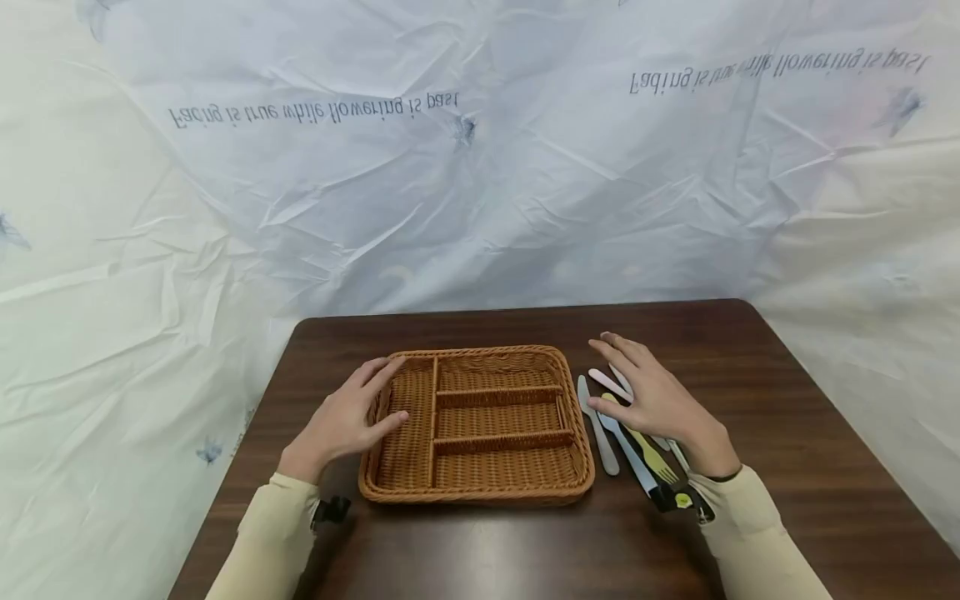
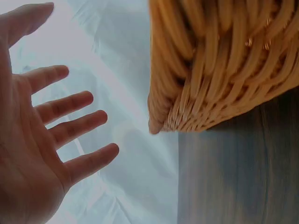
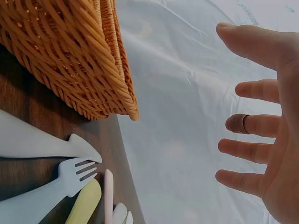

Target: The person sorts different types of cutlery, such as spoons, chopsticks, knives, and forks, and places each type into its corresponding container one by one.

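Fingers loose, our left hand and right hand grasp nothing. Between them, clear of both, we see the basket; cutlery lies just right of it, partly beneath our right hand. Beyond the table, cloth hangs.

brown wicker basket upright on tabletop — rectangular, one long compartment at left, three shorter at right. just beside its right side, cutlery lying loosely bunched: pale grey knife nearest basket, blade away from person; light blue fork, tines away; yellow fork, tines toward person; pink handle — rest of it partly hidden.
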A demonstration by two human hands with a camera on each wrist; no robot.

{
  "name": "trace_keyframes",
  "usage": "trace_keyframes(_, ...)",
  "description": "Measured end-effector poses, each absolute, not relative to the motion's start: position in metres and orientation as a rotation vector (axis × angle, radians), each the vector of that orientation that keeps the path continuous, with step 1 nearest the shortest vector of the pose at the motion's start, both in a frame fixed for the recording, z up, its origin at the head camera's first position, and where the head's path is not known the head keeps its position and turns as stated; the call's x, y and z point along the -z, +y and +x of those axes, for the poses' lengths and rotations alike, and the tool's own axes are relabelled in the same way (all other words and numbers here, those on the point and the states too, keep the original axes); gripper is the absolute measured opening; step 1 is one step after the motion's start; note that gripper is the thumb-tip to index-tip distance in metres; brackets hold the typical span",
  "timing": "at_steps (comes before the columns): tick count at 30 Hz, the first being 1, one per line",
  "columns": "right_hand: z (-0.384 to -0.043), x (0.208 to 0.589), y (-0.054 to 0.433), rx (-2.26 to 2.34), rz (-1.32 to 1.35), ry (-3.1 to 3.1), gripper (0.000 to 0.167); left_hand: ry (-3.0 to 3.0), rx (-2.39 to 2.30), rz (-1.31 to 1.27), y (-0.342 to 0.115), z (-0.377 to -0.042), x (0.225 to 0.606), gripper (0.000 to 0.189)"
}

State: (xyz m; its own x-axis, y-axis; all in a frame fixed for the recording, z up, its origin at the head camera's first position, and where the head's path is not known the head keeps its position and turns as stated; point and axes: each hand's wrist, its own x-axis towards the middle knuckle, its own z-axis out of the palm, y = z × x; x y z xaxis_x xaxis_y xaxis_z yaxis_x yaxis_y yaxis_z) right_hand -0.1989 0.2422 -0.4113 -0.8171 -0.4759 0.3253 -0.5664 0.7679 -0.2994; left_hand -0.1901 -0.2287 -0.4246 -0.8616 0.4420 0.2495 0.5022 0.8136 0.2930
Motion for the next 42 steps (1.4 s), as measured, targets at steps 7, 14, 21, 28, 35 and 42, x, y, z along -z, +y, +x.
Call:
trace_keyframes(7, -0.196, 0.415, 0.245, -0.577, 0.764, -2.763, 0.081, -2.802, 0.642, -0.697, -0.246, -0.190, 0.430, 0.063)
trace_keyframes(14, -0.195, 0.424, 0.249, -0.592, 0.734, -2.807, 0.080, -2.777, 0.762, -0.680, -0.259, -0.189, 0.443, 0.054)
trace_keyframes(21, -0.196, 0.427, 0.252, -0.591, 0.725, -2.781, 0.076, -2.708, 0.877, -0.660, -0.262, -0.190, 0.452, 0.050)
trace_keyframes(28, -0.198, 0.428, 0.255, -0.620, 0.736, -2.731, 0.076, -2.578, 0.915, -0.653, -0.262, -0.194, 0.464, 0.044)
trace_keyframes(35, -0.198, 0.428, 0.255, -0.628, 0.711, -2.752, 0.073, -2.548, 0.913, -0.623, -0.262, -0.197, 0.470, 0.042)
trace_keyframes(42, -0.200, 0.432, 0.257, -0.618, 0.688, -2.747, 0.071, -2.558, 0.935, -0.622, -0.263, -0.204, 0.481, 0.042)
